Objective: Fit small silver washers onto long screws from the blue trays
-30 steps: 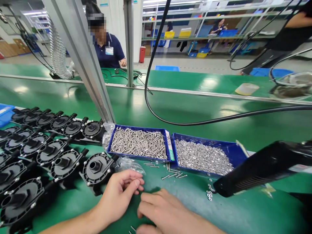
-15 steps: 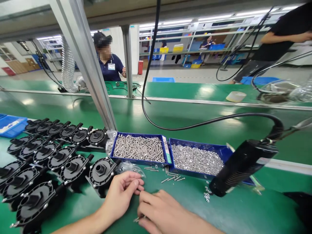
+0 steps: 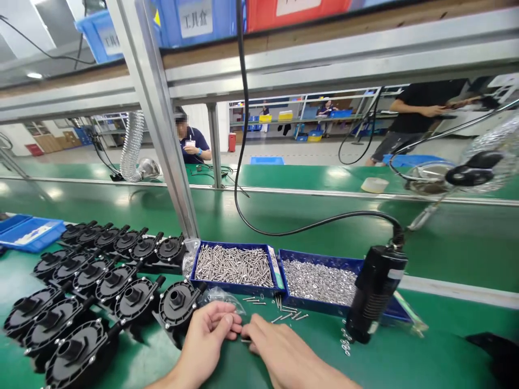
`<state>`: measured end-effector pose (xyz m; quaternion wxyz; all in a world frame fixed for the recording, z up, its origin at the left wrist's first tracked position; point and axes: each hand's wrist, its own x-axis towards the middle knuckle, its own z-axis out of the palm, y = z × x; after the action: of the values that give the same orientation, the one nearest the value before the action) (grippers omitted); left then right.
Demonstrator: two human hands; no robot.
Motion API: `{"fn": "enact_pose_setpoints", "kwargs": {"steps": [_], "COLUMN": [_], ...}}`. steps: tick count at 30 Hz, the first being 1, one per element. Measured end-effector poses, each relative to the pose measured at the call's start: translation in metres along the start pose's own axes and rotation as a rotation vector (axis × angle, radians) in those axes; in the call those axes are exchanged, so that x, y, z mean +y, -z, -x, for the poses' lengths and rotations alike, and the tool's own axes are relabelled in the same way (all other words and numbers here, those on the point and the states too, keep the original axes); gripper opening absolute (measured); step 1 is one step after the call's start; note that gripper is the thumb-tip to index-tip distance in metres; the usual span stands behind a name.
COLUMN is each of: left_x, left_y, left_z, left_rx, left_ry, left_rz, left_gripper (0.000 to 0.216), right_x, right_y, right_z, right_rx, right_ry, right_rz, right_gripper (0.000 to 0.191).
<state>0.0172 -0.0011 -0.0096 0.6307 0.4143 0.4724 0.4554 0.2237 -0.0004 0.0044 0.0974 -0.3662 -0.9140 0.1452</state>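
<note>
My left hand (image 3: 206, 337) and my right hand (image 3: 284, 354) meet fingertip to fingertip low in the middle of the green bench. A small screw (image 3: 245, 341) shows at the right hand's fingertips. The left hand's thumb and forefinger are pinched together right beside it; what they hold is hidden. A black pump housing (image 3: 177, 303) lies just left of the left hand, the nearest of several in rows. Behind the hands stand a blue tray of screws (image 3: 233, 265) and a blue tray of washers (image 3: 320, 281). Loose screws (image 3: 288, 313) lie in front of them.
A black electric screwdriver (image 3: 375, 292) hangs on a cable at right, with loose washers (image 3: 346, 343) below it. A slanted aluminium post (image 3: 162, 135) rises behind the housings. A blue tray (image 3: 28, 233) sits far left. A co-worker (image 3: 190, 143) sits across the belt; a fan (image 3: 470, 168) stands right.
The view has tilted upward, showing the shelf overhead. My hands stayed together at the bench front, the right fingertips now raised to the left's. The screwdriver has swung from tilted to nearly upright.
</note>
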Motion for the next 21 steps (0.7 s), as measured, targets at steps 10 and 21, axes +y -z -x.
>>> {"fn": "enact_pose_setpoints", "kwargs": {"steps": [10,21], "left_x": [-0.009,-0.005], "left_y": [-0.005,-0.002], "left_z": [-0.005,0.002], "left_rx": [0.061,0.06], "left_ry": [-0.11,-0.108], "left_rz": [0.123,0.058], "left_gripper": [0.064,0.063], "right_x": [0.007,0.006], "right_y": [-0.028,-0.016], "right_z": [-0.015,-0.021], "right_rx": [0.293,0.339], "right_ry": [-0.275,-0.37], "right_rz": [-1.136,-1.35], "right_gripper": [0.05,0.062]}}
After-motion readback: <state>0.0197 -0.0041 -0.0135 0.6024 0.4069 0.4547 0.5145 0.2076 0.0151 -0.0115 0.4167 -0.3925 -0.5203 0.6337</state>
